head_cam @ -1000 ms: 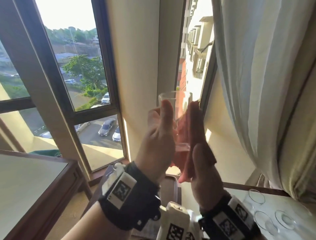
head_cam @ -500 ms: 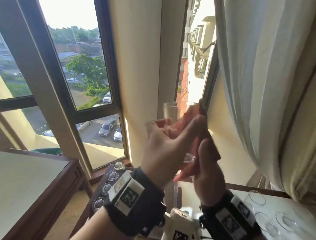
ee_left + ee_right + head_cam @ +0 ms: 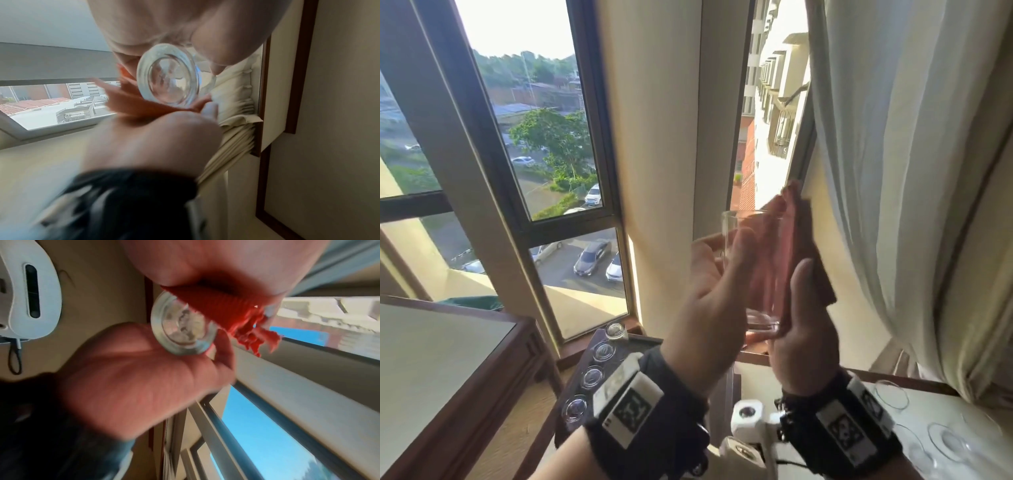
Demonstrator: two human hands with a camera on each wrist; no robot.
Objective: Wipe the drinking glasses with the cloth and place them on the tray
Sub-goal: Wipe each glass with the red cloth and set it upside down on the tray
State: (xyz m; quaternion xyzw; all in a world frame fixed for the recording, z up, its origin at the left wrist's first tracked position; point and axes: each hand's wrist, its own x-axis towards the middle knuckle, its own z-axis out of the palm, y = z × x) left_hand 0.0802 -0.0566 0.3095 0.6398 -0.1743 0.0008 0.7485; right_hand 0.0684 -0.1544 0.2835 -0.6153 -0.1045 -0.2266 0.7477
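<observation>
I hold a clear drinking glass [image 3: 760, 322] upright and raised in front of the window. My left hand [image 3: 714, 274] grips it from the left, thumb on the near side and fingers behind it. A red cloth [image 3: 791, 240] lies against the glass's right side, and my right hand [image 3: 802, 313] holds it there, thumb up along it. In the left wrist view the thick round base of the glass [image 3: 168, 76] faces the camera with the cloth [image 3: 131, 100] beside it. The right wrist view shows the cloth [image 3: 222, 308] draped over the glass [image 3: 183, 331].
A dark tray [image 3: 633, 344] at the lower left carries a row of several glasses [image 3: 592, 377]. More glasses [image 3: 945, 442] stand on the pale table at the lower right. A wooden table [image 3: 441, 370] is on the left and a curtain [image 3: 893, 171] hangs on the right.
My left hand has shifted its hold round the glass, with the thumb now further across the near side. The cloth has rubbed along the glass. The tray has come into view.
</observation>
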